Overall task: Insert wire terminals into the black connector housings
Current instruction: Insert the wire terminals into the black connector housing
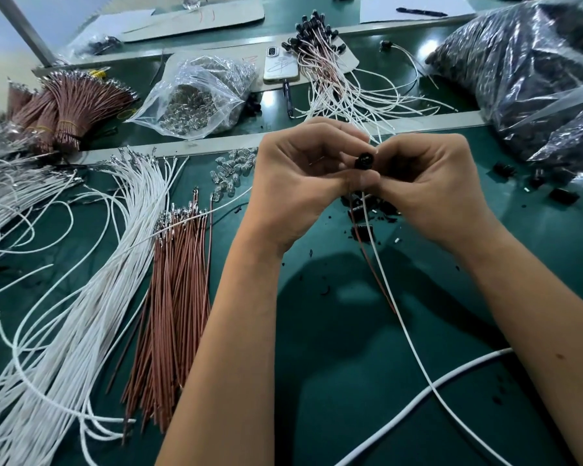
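Black connector housing (365, 161) pinched between fingers of left hand (295, 183) and right hand (429, 186); no legible writing.

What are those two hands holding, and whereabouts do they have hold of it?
Both the left hand and right hand pinch a black connector housing by its sides; a white wire hangs below.

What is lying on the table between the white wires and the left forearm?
In the head view, a flat bundle of reddish-brown wires lies between the white wires and the left forearm.
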